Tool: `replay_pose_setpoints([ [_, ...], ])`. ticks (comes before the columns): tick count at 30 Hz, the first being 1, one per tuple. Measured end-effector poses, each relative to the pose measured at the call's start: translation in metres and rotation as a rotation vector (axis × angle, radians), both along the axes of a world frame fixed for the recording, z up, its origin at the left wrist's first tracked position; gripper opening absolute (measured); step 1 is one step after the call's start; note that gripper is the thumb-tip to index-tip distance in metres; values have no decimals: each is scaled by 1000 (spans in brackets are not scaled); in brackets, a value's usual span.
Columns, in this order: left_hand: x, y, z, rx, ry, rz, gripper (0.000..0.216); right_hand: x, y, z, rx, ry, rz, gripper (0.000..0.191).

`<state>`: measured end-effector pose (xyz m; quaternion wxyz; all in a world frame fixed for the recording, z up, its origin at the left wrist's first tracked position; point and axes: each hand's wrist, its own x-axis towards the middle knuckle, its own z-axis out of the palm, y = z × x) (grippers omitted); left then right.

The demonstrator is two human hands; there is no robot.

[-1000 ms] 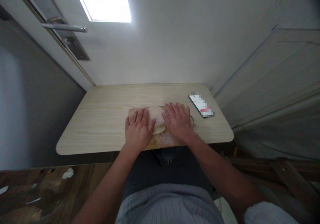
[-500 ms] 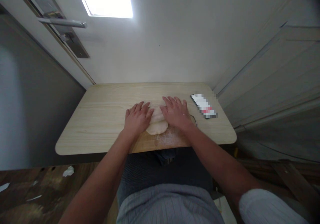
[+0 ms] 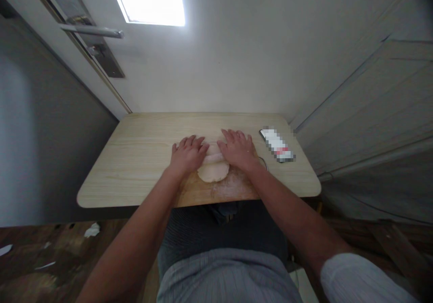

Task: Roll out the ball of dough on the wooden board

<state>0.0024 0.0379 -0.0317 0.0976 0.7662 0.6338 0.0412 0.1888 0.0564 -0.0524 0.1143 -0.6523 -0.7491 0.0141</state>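
Note:
A flat, roundish piece of pale dough [image 3: 214,172] lies on a wooden board [image 3: 199,195] dusted with flour. Across the dough runs a pale bar that looks like a rolling pin [image 3: 214,158], its ends hidden beneath my hands. My left hand [image 3: 188,154] lies palm down over the left end, fingers stretched forward and apart. Over the right end, my right hand [image 3: 238,149] also rests palm down with fingers extended, not wrapped round the bar. Dough shows both in front of and behind the bar.
A phone [image 3: 276,145] lies on the light wood table [image 3: 142,158], right of the board. Behind the table stands a white door with a metal handle [image 3: 91,31]. A thin metal ring [image 3: 264,163] shows by the right wrist. Paper scraps [image 3: 92,230] lie on the floor.
The view has shifted slightly. Both hands stay flat in nearly the same place, and more of the dough's near part and of the bar between the hands now shows.

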Motion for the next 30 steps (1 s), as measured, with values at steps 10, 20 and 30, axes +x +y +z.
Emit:
replay_pose_setpoints([
  [10,8,-31,-5,207,24,1,56,7,-32,-2,90,9,5,55],
  [20,12,-59,-4,278,1,-8,54,15,-63,-2,114,-1,30,55],
  [30,17,-91,-6,267,-27,-46,53,23,-102,-11,187,43,37,57],
])
